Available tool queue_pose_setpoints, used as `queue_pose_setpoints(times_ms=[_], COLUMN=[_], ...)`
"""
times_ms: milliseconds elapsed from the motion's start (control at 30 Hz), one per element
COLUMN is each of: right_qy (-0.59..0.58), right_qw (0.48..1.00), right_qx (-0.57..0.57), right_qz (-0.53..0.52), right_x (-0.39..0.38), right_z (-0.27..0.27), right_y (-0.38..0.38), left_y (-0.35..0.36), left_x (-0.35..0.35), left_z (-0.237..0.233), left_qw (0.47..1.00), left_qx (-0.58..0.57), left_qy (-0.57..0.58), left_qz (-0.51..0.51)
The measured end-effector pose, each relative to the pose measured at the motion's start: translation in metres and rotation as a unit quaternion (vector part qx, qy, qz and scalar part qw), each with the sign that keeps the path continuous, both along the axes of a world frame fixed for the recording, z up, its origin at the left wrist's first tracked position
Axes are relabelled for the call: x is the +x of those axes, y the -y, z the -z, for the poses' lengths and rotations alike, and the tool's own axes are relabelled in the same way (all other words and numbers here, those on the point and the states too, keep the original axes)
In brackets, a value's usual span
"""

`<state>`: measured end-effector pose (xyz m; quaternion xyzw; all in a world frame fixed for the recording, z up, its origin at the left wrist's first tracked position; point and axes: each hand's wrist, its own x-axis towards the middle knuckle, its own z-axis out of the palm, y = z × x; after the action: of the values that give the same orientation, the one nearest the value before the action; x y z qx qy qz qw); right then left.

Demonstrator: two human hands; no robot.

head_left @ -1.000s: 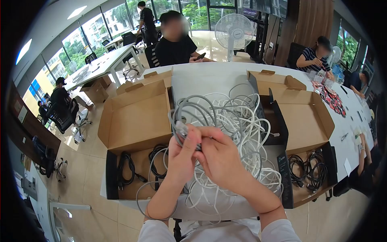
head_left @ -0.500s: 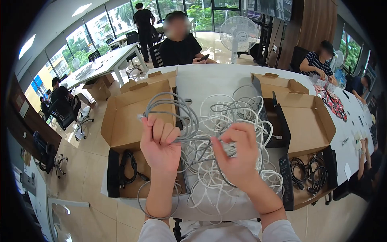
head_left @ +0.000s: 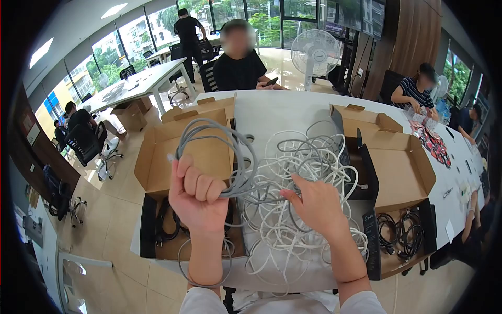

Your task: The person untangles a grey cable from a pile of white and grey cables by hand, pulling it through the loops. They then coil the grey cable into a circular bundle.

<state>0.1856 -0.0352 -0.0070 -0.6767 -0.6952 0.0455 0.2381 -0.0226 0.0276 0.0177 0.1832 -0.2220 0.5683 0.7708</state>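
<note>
A looped grey network cable [head_left: 251, 162] is gripped in my left hand [head_left: 197, 201], its fingers closed around the strands. A clear plug [head_left: 171, 157] pokes out above that hand's thumb. One thin grey loop hangs around my left forearm. Strands of the grey cable run across to my right hand [head_left: 320, 206], where the thumb presses near them and the index finger stretches over the pile; its other fingers are hidden. Beneath and beyond my hands, a tangled heap of white and grey cables [head_left: 314, 157] lies on the white table [head_left: 256, 112].
An open cardboard box [head_left: 178, 138] with black cords stands at left, partly behind my left arm. Another open box [head_left: 400, 162] at right holds coiled black cables [head_left: 400, 233]. A person [head_left: 238, 68] sits opposite with a phone. Red packets [head_left: 431, 144] lie near another person at far right.
My left hand has moved slightly left and its grip on the loops looks tighter. The right hand has turned palm-down and lowered, its index finger now extended over the heap. The camera view shifted a little.
</note>
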Motion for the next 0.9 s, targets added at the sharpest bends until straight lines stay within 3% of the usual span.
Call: queue_pose_setpoints(times_ms=[200, 300, 367, 433, 500, 533, 633, 667, 767, 867, 900], right_qy=[0.05, -0.019, -0.183, -0.369, -0.564, -0.574, -0.715, -0.764, -0.842, -0.857, -0.869], right_qw=[0.997, 0.996, 0.976, 0.897, 0.746, 0.706, 0.589, 0.523, 0.44, 0.45, 0.428], right_qx=[0.059, 0.074, -0.042, -0.144, -0.199, -0.235, -0.185, -0.199, -0.19, -0.165, -0.163], right_qz=[-0.003, -0.055, -0.112, -0.194, -0.291, -0.343, -0.328, -0.323, -0.248, -0.189, -0.189], right_x=[0.019, 0.017, 0.012, 0.003, -0.011, -0.01, -0.015, -0.011, -0.012, -0.014, -0.012], right_z=[0.019, 0.002, -0.022, -0.024, -0.014, -0.009, 0.009, 0.012, 0.001, -0.011, -0.012], right_y=[-0.007, -0.001, 0.008, 0.018, 0.022, 0.017, -0.003, -0.007, -0.005, -0.002, -0.004], left_y=[0.003, 0.001, 0.0, -0.003, 0.001, 0.001, 0.005, 0.005, 0.005, 0.007, 0.008], left_x=[-0.018, -0.021, -0.019, -0.014, -0.008, -0.002, 0.01, 0.014, 0.024, 0.034, 0.037], left_z=[-0.007, -0.008, -0.007, -0.004, 0.001, 0.001, 0.005, 0.008, 0.014, 0.017, 0.017], left_qw=[0.997, 0.996, 0.996, 0.997, 0.997, 0.997, 0.998, 0.998, 0.997, 0.993, 0.991], left_qx=[0.033, 0.046, 0.043, 0.034, 0.025, 0.028, 0.018, 0.013, -0.014, -0.039, -0.044], left_qy=[0.061, 0.07, 0.068, 0.059, 0.049, 0.046, 0.011, -0.005, -0.047, -0.08, -0.1], left_qz=[0.032, 0.032, 0.036, 0.038, 0.048, 0.057, 0.067, 0.064, 0.061, 0.082, 0.083])
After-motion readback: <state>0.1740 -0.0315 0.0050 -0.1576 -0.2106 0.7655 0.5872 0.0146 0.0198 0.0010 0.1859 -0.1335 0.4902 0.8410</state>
